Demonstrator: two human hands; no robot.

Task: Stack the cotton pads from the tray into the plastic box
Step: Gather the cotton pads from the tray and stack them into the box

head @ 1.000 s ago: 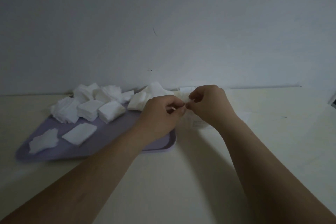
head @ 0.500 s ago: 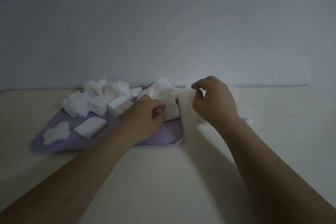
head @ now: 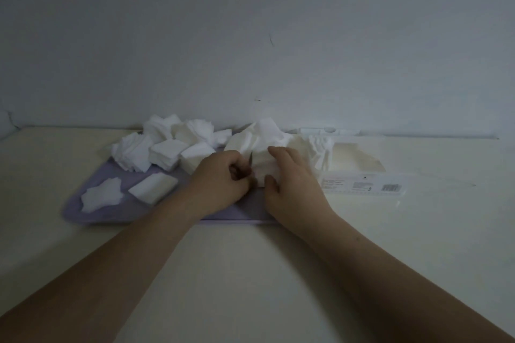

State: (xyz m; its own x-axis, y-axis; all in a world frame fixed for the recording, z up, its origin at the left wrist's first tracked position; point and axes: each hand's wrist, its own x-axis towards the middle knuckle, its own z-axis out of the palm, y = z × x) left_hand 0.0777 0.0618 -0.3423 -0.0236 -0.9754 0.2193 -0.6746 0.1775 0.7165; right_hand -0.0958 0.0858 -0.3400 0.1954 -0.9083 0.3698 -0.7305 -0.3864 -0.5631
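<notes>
A lilac tray (head: 111, 210) lies on the table and carries several piles of white square cotton pads (head: 164, 153). A clear plastic box (head: 362, 175) with a printed label sits just right of the tray, with a few pads (head: 320, 150) standing at its left end. Both hands meet over the tray's right side. My left hand (head: 220, 178) and my right hand (head: 292, 184) are closed together around one stack of pads (head: 263, 167), which rests on the tray between them.
The cream table (head: 250, 273) ends at a plain grey wall (head: 250, 36) right behind the tray and box. Loose single pads (head: 101, 198) lie at the tray's front left.
My right hand came down and left from the box to the tray. Both hands now grip a stack of pads on the tray. The box is uncovered.
</notes>
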